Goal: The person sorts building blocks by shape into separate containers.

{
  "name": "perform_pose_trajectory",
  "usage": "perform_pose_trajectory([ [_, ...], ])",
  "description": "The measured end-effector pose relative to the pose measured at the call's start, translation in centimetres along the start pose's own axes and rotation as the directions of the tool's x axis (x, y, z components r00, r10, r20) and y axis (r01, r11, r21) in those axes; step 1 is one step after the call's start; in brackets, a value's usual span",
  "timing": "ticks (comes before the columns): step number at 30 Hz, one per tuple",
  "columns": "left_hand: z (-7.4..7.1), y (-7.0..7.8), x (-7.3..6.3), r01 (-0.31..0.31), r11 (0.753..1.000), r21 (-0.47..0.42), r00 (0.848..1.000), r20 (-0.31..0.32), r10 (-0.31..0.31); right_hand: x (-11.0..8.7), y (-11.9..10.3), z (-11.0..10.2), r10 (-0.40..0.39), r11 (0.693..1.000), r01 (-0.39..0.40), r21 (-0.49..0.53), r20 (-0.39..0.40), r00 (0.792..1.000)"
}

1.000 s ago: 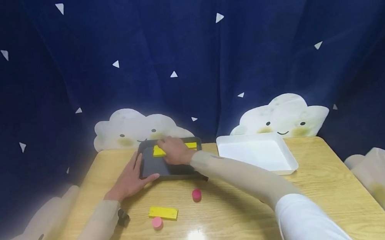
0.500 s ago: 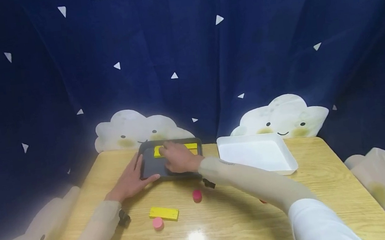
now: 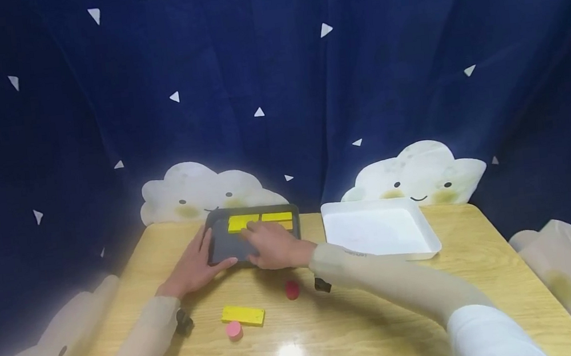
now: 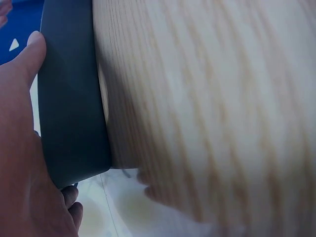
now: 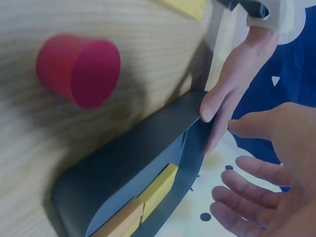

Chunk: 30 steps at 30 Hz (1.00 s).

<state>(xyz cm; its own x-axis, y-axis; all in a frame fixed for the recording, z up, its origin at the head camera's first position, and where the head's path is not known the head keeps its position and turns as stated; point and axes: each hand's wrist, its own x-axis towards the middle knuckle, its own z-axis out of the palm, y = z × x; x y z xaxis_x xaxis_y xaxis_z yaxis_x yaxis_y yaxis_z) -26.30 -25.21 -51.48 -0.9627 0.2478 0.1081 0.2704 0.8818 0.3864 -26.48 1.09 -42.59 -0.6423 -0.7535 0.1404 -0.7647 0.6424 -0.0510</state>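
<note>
My left hand (image 3: 191,270) rests against the near left corner of the dark grey tray (image 3: 225,244), its fingers along the left wall and thumb along the near rim. Inside, yellow blocks (image 3: 240,222) lie along the far side, with an orange-tan block (image 3: 286,225) at the right. Over the tray is my right hand (image 3: 276,245), which partly hides the inside. The right wrist view shows that right hand (image 5: 266,182) with loosely spread fingers and nothing between them. A crimson cylinder (image 5: 79,69) stands on the table just in front of the tray.
A white tray (image 3: 373,227) stands to the right of the dark one. Nearer the front of the wooden table (image 3: 362,331) lie a yellow block (image 3: 243,315) and a pink cylinder (image 3: 234,331). A blue curtain (image 3: 287,86) hangs behind the table.
My right hand has moved back and to the right from the yellow blocks, uncovering more of them and the orange-tan one. The left hand stays on the tray.
</note>
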Motion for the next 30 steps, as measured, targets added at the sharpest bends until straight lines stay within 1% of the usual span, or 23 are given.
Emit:
perform_pose_trajectory([
  [7, 0.1, -0.1, -0.3, 0.015, 1.0, 0.005, 1.0, 0.008, -0.015, -1.6, -1.2, 0.1, -0.013, 0.999, 0.013, 0.035, 0.007, 1.0],
  [13, 0.1, -0.1, -0.1, 0.013, 1.0, 0.001, 1.0, -0.001, -0.013, -2.9, -2.1, 0.0, -0.039, 0.998, 0.039, 0.055, 0.003, 0.999],
  [17, 0.1, -0.1, -0.1, 0.016, 1.0, 0.007, 1.0, -0.001, -0.016, -3.6, -2.8, 0.0, -0.038, 0.996, 0.037, 0.082, 0.016, 0.999],
  [21, 0.1, 0.0, -0.2, 0.019, 1.0, 0.014, 1.0, 0.003, -0.019, -4.0, -3.4, 0.3, -0.029, 0.994, 0.027, 0.102, 0.02, 0.999],
  [30, 0.1, -0.1, 0.0, 0.019, 1.0, 0.013, 1.0, 0.002, -0.019, -4.5, -4.6, 1.7, -0.055, 0.989, 0.052, 0.139, 0.018, 0.998],
])
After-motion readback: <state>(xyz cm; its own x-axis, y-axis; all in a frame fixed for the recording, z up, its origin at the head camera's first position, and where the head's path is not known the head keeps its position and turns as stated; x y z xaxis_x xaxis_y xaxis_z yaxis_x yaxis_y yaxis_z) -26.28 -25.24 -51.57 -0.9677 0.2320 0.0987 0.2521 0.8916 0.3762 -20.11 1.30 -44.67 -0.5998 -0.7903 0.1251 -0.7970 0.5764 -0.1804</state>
